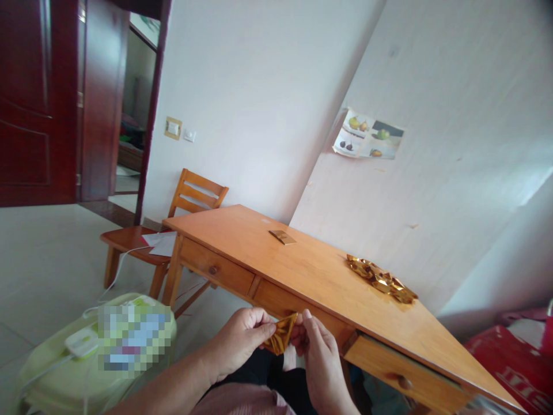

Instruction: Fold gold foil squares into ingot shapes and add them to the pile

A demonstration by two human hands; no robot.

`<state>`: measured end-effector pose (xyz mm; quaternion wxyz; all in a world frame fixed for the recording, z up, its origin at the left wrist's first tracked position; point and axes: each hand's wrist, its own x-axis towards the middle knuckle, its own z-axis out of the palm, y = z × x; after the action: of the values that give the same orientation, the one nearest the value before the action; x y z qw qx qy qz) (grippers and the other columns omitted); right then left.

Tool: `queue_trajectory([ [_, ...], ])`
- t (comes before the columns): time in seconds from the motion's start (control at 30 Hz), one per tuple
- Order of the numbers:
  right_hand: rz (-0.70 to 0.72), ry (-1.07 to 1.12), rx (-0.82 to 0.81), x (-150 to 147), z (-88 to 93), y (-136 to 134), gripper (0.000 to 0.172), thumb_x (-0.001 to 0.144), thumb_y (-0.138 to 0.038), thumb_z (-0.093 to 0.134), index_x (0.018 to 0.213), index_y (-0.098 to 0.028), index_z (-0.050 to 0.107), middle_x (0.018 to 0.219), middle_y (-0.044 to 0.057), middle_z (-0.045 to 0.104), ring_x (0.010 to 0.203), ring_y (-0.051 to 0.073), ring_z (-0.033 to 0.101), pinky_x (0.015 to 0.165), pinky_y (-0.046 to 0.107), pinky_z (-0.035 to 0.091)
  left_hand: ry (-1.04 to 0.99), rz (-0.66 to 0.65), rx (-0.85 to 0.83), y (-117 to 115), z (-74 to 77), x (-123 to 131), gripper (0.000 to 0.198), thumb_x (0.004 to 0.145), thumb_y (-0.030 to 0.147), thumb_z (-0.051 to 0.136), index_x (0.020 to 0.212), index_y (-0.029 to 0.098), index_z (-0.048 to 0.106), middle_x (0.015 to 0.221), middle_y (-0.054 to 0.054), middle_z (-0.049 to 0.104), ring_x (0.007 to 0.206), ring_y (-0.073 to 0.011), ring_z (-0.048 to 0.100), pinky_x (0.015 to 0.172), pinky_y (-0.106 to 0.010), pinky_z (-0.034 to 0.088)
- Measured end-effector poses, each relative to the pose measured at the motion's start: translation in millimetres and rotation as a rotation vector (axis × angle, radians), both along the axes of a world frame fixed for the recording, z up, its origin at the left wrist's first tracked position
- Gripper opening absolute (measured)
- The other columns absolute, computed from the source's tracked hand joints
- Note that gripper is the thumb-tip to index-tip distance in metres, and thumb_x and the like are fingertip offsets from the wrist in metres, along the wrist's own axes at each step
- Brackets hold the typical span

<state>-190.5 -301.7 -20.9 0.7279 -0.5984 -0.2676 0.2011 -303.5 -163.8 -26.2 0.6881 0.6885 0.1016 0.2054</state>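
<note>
A small piece of gold foil paper (280, 334) is pinched between both my hands, below the front edge of the wooden desk (311, 271). My left hand (242, 340) grips its left side with curled fingers. My right hand (317, 351) holds its right side between thumb and fingers. On the desk top, towards the right, lies a pile of folded gold foil pieces (382, 279). A small flat gold-brown stack (282, 237) lies further back near the middle of the desk.
A wooden chair (173, 230) with white paper on its seat stands at the desk's left end. A pale green appliance with a white cable (86, 357) sits on the floor at lower left. Red bedding (514, 357) lies at the right. A dark red door (52, 98) stands open at the left.
</note>
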Motion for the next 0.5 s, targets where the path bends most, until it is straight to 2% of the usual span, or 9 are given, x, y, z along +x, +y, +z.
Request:
queue_trajectory([
  [0.13,0.015,-0.121,-0.051,-5.5,1.7,1.4,0.039,0.087,-0.054,0.066,0.073,-0.018,0.063,0.061,-0.003,0.049,0.057,0.012,0.038,0.054,0.025,0.030,0.031,-0.007,0.040,-1.6,2.7,-2.1,0.032,0.085,0.045,0.064,0.075,0.014,0.063,0.068,-0.002,0.063,0.067,-0.0157,0.056,0.064,-0.027,0.040],
  [0.23,-0.009,-0.131,-0.053,-7.8,2.2,1.1,0.040,0.086,-0.054,0.067,0.068,-0.019,0.058,0.059,-0.004,0.044,0.057,0.011,0.036,0.054,0.024,0.030,0.059,-0.008,0.058,-4.2,6.1,-4.2,0.029,0.086,0.041,0.063,0.076,0.014,0.065,0.068,-0.001,0.063,0.066,-0.0147,0.055,0.064,-0.026,0.040],
  [0.5,-0.059,-0.061,-0.051,-3.4,-1.2,-2.2,0.039,0.080,-0.051,0.074,0.062,-0.020,0.056,0.059,-0.005,0.042,0.056,0.012,0.035,0.052,0.024,0.031,0.040,-0.158,-0.121,-3.0,0.7,-6.5,0.028,0.082,0.040,0.068,0.085,0.012,0.070,0.086,-0.009,0.074,0.077,-0.0185,0.065,0.070,-0.029,0.048],
])
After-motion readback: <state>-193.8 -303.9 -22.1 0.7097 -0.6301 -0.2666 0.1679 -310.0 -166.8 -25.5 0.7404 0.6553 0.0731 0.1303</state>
